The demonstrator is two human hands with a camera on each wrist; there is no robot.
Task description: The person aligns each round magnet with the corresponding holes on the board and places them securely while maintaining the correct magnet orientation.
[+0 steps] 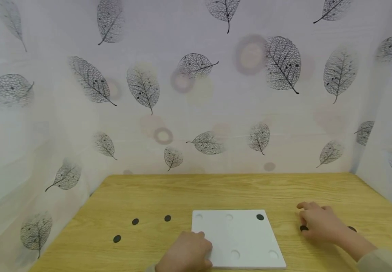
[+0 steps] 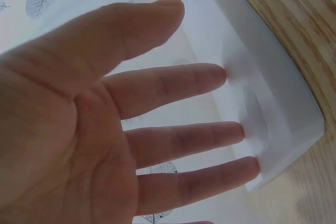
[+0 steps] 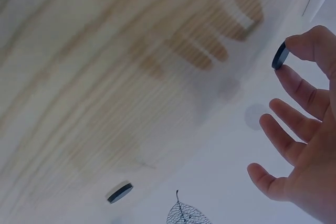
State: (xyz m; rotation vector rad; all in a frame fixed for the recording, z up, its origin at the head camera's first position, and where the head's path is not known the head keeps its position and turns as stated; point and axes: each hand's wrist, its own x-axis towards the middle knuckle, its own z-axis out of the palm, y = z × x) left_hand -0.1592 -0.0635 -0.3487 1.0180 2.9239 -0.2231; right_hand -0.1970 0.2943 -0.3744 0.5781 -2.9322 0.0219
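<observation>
A white board [image 1: 247, 236] with several shallow round recesses lies on the table. One black disc [image 1: 260, 217] sits at its far right recess. My left hand [image 1: 186, 251] rests at the board's left side; in the left wrist view its straight fingertips [image 2: 215, 73] touch the board. Right of the board, my right hand [image 1: 323, 224] pinches another black disc [image 3: 281, 55] between thumb and index finger, above the table. The other fingers of that hand are spread and hold nothing. Part of the board is hidden behind my left hand.
Three black discs lie left of the board: one nearest it [image 1: 167, 218], another [image 1: 135, 221], and a third [image 1: 116, 238]. A further black disc [image 1: 352, 229] lies behind my right wrist. A leaf-patterned curtain [image 1: 216, 94] borders the wooden table [image 1: 155, 192].
</observation>
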